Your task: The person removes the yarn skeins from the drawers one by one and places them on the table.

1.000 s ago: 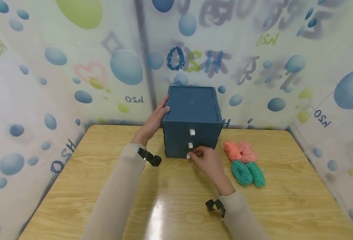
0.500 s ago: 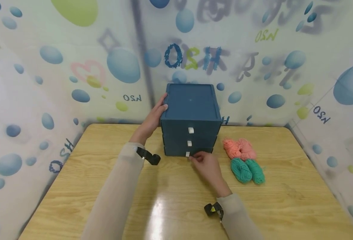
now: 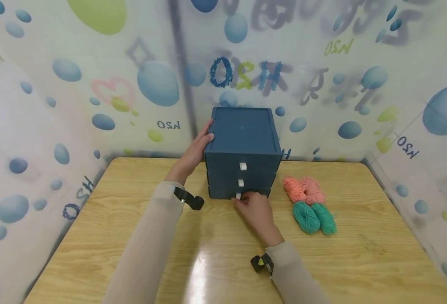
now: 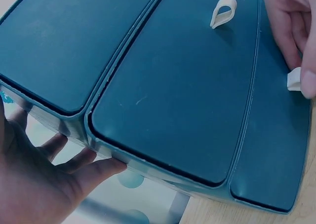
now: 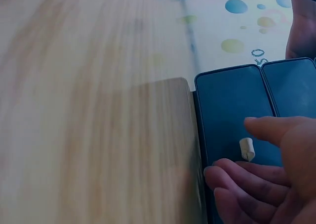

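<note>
A dark blue cabinet [image 3: 244, 131] with three drawers and white pull tabs stands at the table's back. My left hand [image 3: 191, 158] rests against its left side, and in the left wrist view the fingers [image 4: 101, 170] are spread with their tips on the side edge. At the bottom drawer is my right hand [image 3: 256, 215]. In the right wrist view the bottom tab [image 5: 247, 149] shows between the extended thumb [image 5: 266, 128] and the bent fingers [image 5: 252, 182], with gaps around it. All the drawers are closed.
On the wooden table [image 3: 132, 185], right of the cabinet, lie two pinkish yarn balls [image 3: 313, 191] and two green ones [image 3: 306, 218], close together. A patterned wall covering [image 3: 310, 50] rises behind the table and at both sides.
My right hand has shifted slightly left, bringing its fingertips around the bottom tab from just beside it. My left hand stays on the cabinet's side. The drawers have not moved.
</note>
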Demonstrator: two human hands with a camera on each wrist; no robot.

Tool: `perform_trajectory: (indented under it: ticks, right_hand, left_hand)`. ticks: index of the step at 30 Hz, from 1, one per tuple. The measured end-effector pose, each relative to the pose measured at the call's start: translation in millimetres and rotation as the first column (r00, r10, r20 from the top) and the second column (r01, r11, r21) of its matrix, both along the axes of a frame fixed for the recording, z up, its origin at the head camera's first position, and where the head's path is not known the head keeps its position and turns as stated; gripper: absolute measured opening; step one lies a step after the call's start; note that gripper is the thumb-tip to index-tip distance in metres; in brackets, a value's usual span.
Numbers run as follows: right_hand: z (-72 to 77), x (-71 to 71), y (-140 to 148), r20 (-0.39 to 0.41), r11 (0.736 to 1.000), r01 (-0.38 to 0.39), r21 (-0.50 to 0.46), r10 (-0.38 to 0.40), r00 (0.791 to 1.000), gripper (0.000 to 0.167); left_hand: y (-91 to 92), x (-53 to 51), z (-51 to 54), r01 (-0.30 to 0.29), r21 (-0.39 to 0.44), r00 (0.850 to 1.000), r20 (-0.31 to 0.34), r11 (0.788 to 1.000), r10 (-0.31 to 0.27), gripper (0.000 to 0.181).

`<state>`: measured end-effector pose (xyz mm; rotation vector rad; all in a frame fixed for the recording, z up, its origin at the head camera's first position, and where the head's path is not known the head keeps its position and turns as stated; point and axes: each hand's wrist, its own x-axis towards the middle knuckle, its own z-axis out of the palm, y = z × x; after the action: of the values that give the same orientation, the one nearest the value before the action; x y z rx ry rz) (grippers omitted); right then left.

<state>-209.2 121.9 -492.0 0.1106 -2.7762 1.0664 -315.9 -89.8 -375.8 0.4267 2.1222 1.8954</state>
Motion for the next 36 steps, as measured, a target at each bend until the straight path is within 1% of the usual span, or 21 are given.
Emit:
perform_trajectory:
  ticks: [4, 9, 13, 20, 23, 27, 31, 36]
  right_hand:
    - [-0.8, -2.8, -3, 0.011, 1.000, 0.011, 0.022, -0.012, 1.000, 0.033]
    - [-3.5, -5.5, -6, -0.002, 0.999, 0.027, 0.039, -0.027, 1.000, 0.026]
    - [-4.6, -6.4, -6, -0.007, 0.998, 0.037, 0.052, -0.037, 0.999, 0.023]
    - [-5.8, -6.5, -5, -0.012, 0.997, 0.040, 0.059, -0.040, 0.999, 0.021]
    - [-6.1, -5.3, -5, -0.020, 0.998, 0.037, 0.055, -0.036, 0.999, 0.021]
    - [-5.6, -2.8, -5, -0.024, 0.998, 0.039, 0.051, -0.038, 0.999, 0.020]
    - [-5.0, 1.8, -5, -0.018, 0.998, 0.038, 0.057, -0.037, 0.999, 0.019]
    - [-3.1, 9.1, -5, -0.009, 0.998, 0.032, 0.063, -0.032, 0.999, 0.019]
  left_hand:
    - [-0.3, 0.3, 0.2, 0.007, 0.004, 1.000, 0.000, 1.000, -0.007, 0.056]
    - [0.0, 0.4, 0.4, 0.007, 0.002, 1.000, -0.003, 1.000, -0.007, 0.056]
    - [0.0, -2.0, -1.1, 0.014, 0.004, 1.000, -0.007, 1.000, -0.013, 0.057]
    - [-0.2, -6.0, -2.6, 0.016, 0.006, 1.000, 0.013, 1.000, -0.016, 0.060]
    - [-0.4, -6.3, -3.3, 0.016, 0.007, 1.000, 0.014, 1.000, -0.016, 0.060]
    - [-1.3, -4.3, -1.4, 0.016, -0.001, 1.000, 0.008, 1.000, -0.016, 0.059]
    - [-0.7, -2.0, 0.2, 0.015, -0.011, 1.000, 0.003, 1.000, -0.015, 0.058]
    - [-0.3, -1.8, 0.5, 0.016, -0.029, 1.000, -0.004, 0.999, -0.016, 0.059]
